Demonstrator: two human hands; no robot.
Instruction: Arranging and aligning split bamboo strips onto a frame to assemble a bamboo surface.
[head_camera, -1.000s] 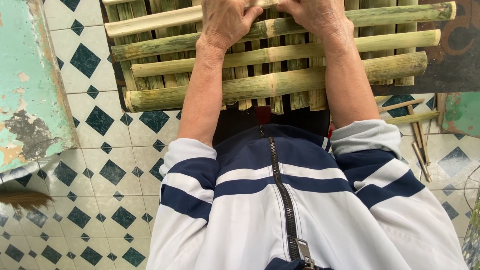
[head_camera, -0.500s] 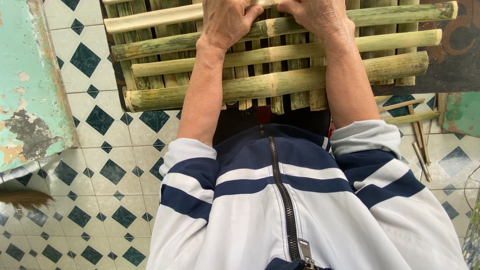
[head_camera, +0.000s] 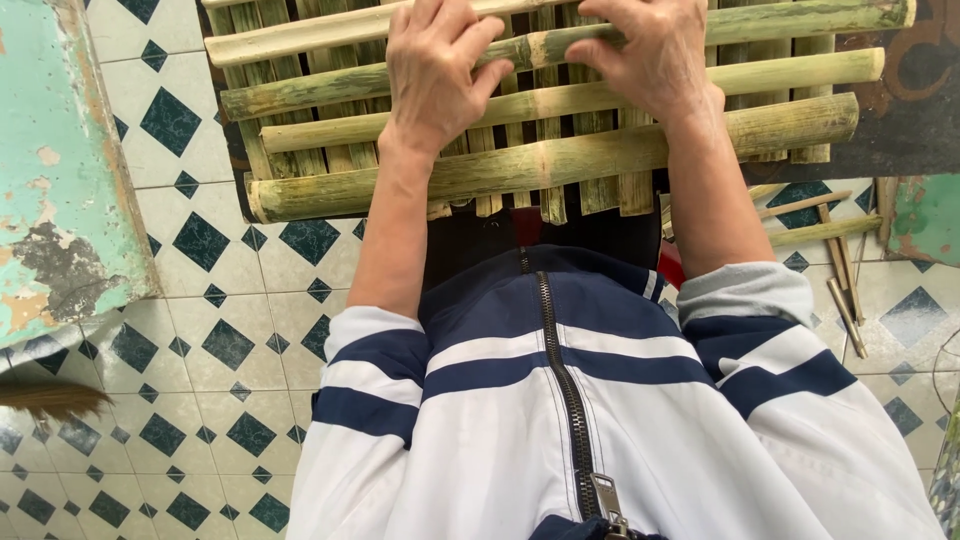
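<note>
**Inspector A:** Floor first. White ceramic tile floor with dark green diamond insets (head_camera: 215, 300), running under the whole scene. At far left, a weathered slab with flaking turquoise paint (head_camera: 55, 180); below it, the tip of a brown bristle brush (head_camera: 50, 398) lies on the tiles.

**Inspector B:** And the work piece?

**Inspector A:** A lattice panel of split green bamboo slats (head_camera: 560, 165), long horizontal bars crossed over short upright strips, held across the person's lap at the top of the view.

**Inspector B:** Hands?

**Inspector A:** The left hand (head_camera: 437, 75) rests palm down on the panel, fingers curled over an upper horizontal bar. The right hand (head_camera: 652, 60) sits just beside it, fingers bent and pressing on the same bar. Neither hand is spread flat; both bear on the bamboo. Whether the thumbs wrap beneath, I cannot tell.

**Inspector B:** Anything to the right?

**Inspector A:** Loose thin bamboo sticks (head_camera: 835, 255) on the tiles, beneath the panel's right end.
</note>
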